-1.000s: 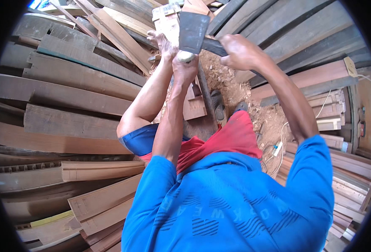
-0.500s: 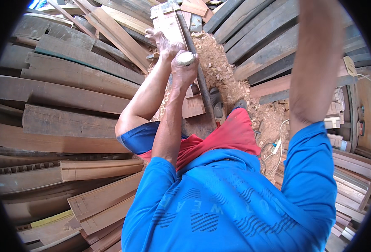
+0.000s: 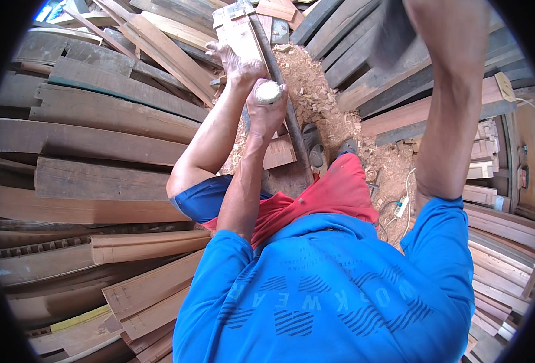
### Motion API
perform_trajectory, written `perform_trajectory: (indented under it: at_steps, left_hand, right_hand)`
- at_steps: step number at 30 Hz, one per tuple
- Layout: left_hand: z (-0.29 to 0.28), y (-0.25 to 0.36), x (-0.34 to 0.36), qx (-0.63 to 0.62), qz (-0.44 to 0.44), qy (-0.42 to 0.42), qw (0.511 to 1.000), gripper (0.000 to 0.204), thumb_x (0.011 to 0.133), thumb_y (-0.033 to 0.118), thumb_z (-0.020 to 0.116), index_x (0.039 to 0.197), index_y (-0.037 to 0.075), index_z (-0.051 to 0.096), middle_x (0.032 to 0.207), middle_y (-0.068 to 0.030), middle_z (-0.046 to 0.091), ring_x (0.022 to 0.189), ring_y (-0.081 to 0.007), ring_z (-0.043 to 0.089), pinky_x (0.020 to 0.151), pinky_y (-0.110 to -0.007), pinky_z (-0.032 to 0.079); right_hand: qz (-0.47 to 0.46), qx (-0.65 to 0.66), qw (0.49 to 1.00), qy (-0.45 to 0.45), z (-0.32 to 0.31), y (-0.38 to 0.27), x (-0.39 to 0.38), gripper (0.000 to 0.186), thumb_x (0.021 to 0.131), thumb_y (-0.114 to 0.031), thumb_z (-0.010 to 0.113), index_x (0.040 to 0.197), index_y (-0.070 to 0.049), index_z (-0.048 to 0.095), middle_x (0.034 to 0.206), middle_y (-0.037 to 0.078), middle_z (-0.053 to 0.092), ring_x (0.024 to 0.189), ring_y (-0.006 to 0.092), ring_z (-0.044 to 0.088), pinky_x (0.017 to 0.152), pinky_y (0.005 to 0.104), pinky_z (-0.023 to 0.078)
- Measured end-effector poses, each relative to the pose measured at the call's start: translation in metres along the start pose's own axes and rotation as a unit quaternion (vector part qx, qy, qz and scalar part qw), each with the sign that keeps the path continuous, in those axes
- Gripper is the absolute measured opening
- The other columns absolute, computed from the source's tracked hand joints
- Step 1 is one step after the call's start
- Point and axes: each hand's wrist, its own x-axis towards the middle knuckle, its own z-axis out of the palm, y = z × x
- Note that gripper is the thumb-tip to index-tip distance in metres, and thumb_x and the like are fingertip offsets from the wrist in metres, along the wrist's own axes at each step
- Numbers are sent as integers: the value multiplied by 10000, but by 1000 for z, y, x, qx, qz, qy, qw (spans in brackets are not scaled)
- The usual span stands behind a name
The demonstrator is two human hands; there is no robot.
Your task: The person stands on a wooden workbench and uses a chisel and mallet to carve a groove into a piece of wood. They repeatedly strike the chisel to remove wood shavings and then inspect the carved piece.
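My left hand (image 3: 265, 107) is closed around an upright chisel; its pale, frayed round handle end (image 3: 268, 92) faces up, and the blade is hidden below the fist. Beneath lies a light wooden workpiece (image 3: 243, 37) beside a long dark bar (image 3: 266, 51), with my bare left foot (image 3: 238, 63) resting on it. High on the right, my right hand (image 3: 443, 12) is raised at the top edge, its fingers mostly cut off. Beside it shows a dark, motion-blurred mallet head (image 3: 394, 36), apart from the chisel.
Wood chips (image 3: 316, 91) cover the ground around the workpiece. A reddish-brown wood block (image 3: 279, 152) and a sandal (image 3: 311, 145) lie nearer me. Stacked planks (image 3: 110, 139) line the left, dark boards (image 3: 364, 54) the right. A white power strip (image 3: 402, 207) with a cord sits right of my knee.
My right forearm has shifted left and the dark mallet head has come into view at the top. My left hand stays in nearly the same place, still gripping the chisel.
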Motion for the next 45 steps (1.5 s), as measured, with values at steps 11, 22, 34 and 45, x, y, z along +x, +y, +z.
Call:
perform_trajectory:
  at_steps: [11,22,34,45]
  left_hand:
    - [-9,1,-3,-11,47,-7,999,219,917,126,769,1065,-9,680,918,-60,740,838,-136,679,760,-303,552]
    - [-23,17,-38,-15,-26,-25,999,202,904,144,788,879,28,624,752,-61,593,672,-132,575,620,-302,481]
    - [-38,26,10,-70,-71,26,995,115,968,73,710,962,12,613,722,-10,630,577,-67,595,513,-224,465]
    - [-30,-22,14,5,-18,21,1000,113,946,68,729,972,30,626,741,1,620,576,-64,596,513,-224,479]
  right_hand:
    - [273,-214,848,-401,31,64,-149,449,839,-301,763,1133,21,658,773,187,679,677,294,691,690,411,563]
    - [384,182,868,-256,66,-6,-361,254,794,-170,848,872,-71,627,838,69,614,759,189,623,689,346,508]
    - [396,208,861,-240,71,1,-368,289,817,-221,849,878,-88,600,797,54,640,737,194,661,695,345,519]
    - [408,194,858,-243,77,6,-366,320,845,-254,848,882,-90,577,791,43,639,731,157,655,693,333,530]
